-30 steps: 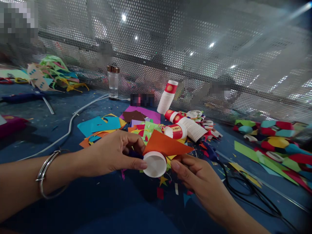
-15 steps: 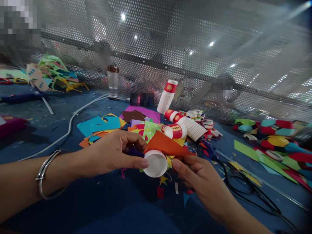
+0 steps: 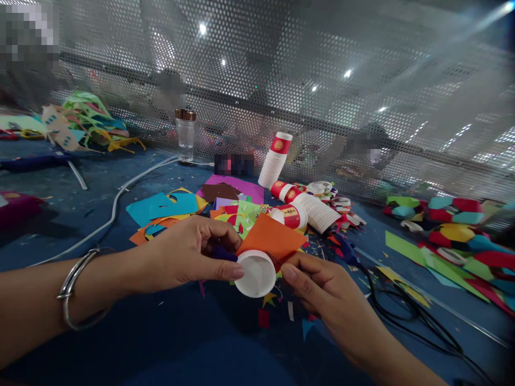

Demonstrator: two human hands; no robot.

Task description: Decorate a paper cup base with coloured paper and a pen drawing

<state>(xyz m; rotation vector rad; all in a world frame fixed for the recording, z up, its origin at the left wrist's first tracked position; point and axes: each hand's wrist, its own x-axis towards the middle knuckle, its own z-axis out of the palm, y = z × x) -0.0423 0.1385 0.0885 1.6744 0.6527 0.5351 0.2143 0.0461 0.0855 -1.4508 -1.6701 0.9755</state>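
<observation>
A white paper cup [image 3: 254, 274] faces me with its round end. My left hand [image 3: 189, 249] is closed on the cup's left side, thumb at the rim; something dark blue shows under its curled fingers. Against the top of the cup lies a piece of orange paper [image 3: 271, 238]. My right hand [image 3: 322, 287] pinches the paper's right lower edge between thumb and fingers, beside the cup. A red and white paper cup [image 3: 290, 215] lies on its side just behind the orange paper.
Stacked paper cups [image 3: 273, 163] lean upright at the back; another cup stack [image 3: 317, 210] lies down. Coloured paper [image 3: 151, 208] and scraps cover the blue table [image 3: 181, 343]. A white cable [image 3: 116, 203], black cable [image 3: 402, 316] and glass bottle [image 3: 185, 138] are around.
The orange paper has tilted so more of its face shows, and its right corner has drawn in toward the cup. My right hand has shifted slightly left; the left keeps its hold.
</observation>
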